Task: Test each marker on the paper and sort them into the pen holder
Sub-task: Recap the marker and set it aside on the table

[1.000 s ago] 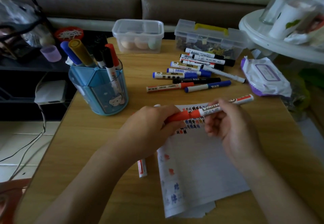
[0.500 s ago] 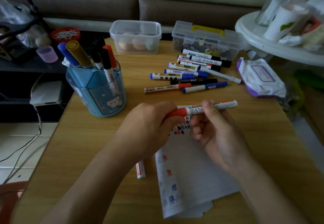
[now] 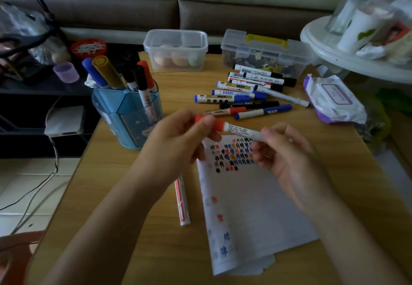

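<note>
Between the hands, a red-capped white plastic marker is being held: left hand pinching its cap, right hand pinching its barrel. It is probably light, stiff, smooth; grip the barrel.

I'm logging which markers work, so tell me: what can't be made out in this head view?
Head view:
- Red marker: tail hidden inside the right hand, which is blurred.
- Red-striped marker beside the paper: top end hidden under the left hand.
- Loose markers: labels too small to read.
</note>
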